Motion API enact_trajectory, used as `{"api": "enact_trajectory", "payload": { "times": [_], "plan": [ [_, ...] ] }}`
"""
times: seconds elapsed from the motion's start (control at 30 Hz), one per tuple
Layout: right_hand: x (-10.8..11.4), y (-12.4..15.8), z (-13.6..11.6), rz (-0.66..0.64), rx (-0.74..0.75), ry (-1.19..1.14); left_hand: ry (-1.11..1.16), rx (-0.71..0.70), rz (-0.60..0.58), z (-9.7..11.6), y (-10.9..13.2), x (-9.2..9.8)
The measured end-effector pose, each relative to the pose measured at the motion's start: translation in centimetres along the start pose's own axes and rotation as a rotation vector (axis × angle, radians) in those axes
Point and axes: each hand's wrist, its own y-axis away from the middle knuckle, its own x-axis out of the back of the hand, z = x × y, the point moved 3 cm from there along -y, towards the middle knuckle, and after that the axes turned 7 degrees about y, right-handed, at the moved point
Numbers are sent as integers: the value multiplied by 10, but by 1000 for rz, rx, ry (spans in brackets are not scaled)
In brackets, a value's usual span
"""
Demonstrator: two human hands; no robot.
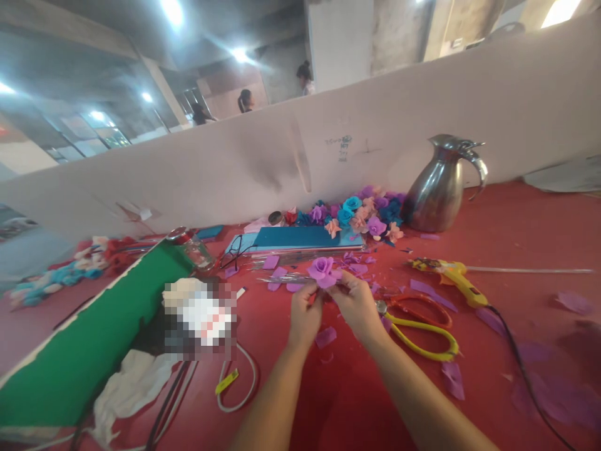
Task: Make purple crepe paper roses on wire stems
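Observation:
A purple paper flower (pixel 322 269) with open, layered petals is held up in front of me. My left hand (pixel 304 312) grips it low on its left side, fingers closed. My right hand (pixel 355 304) pinches it from the right, with thumb and fingertips against the outer petals. Any stem is hidden by the fingers. Thin metallic wires (pixel 287 278) lie just behind the flower. Close to my right wrist are scissors with red handles (pixel 425 308) and a tool with yellow handles (pixel 428 341). A cut purple petal (pixel 325 337) lies on the red tabletop between my forearms.
A yellow glue gun (pixel 462 283) with a black cord lies right. Behind stand a steel jug (pixel 436 188) and a heap of paper flowers (pixel 364 213) beside blue sheets (pixel 295 237). A green box (pixel 103 338), a glass jar (pixel 198 252) and cables (pixel 256 369) are left. A white partition (pixel 225 169) rises behind.

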Motion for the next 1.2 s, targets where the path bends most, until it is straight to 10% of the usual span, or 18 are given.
{"api": "enact_trajectory", "payload": {
  "times": [0.33,1.03,1.2],
  "plan": [
    [-3,-4,15,-107,-227,-321,136,102,69,-3,-1,-1],
    [-4,0,13,-20,-203,-255,354,267,-25,-8,-1,-4],
    [-1,1,11,51,-131,-155,363,201,126,-9,-3,2]
  ]
}}
